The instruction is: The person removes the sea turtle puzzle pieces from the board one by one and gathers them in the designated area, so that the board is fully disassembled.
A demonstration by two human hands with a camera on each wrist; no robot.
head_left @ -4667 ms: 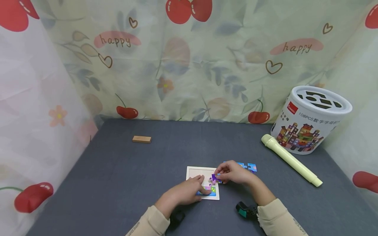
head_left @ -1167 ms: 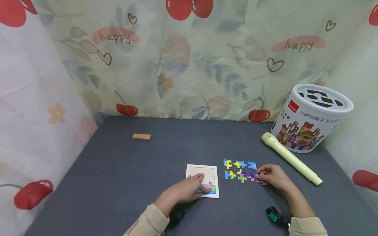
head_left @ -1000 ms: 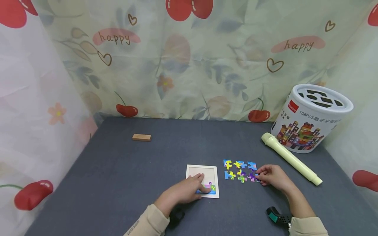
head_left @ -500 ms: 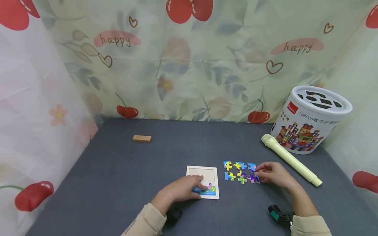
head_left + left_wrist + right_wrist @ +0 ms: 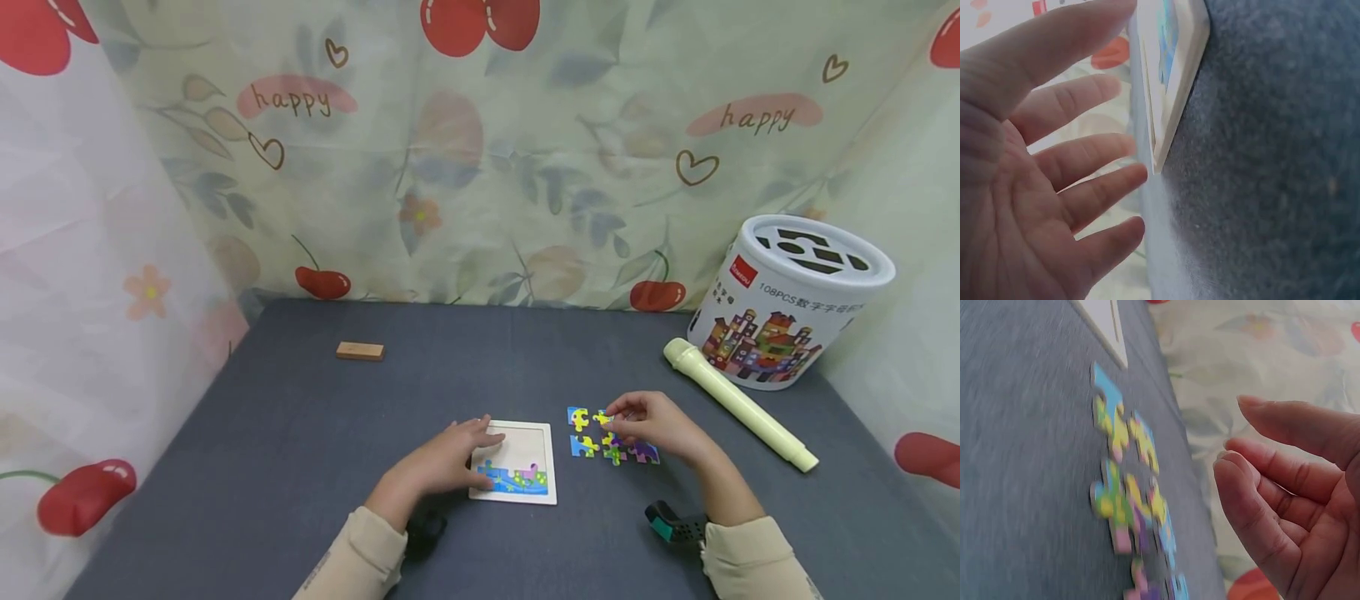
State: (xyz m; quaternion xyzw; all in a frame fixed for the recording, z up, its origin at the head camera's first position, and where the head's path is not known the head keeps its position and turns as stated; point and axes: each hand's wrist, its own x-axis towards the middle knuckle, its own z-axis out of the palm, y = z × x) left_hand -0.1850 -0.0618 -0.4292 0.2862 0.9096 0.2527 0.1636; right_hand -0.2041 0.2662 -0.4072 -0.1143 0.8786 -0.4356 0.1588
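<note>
A square jigsaw frame [image 5: 516, 428] lies on the table with joined blue and green pieces [image 5: 525, 481] along its near side. My left hand [image 5: 431, 462] is at the frame's left edge, fingers spread and nothing gripped; whether the thumb touches the frame, I cannot tell. To the right lie several loose jigsaw pieces [image 5: 583, 447], yellow, blue, green and purple. My right hand [image 5: 660, 425] hovers over them, hiding some. In the right wrist view, the thumb and index finger of that hand [image 5: 1297, 487] are apart, with nothing between them.
A small wooden block [image 5: 360, 351] sits at the back left. A pale yellow stick [image 5: 738, 404] leans by a white printed bucket [image 5: 787, 304] on the right. Patterned cloth [image 5: 480, 167] hangs behind the table.
My right hand held a purple piece by the frame, then went to the loose pieces' right end; now it is farther left over them. My left hand has slid left off the joined pieces.
</note>
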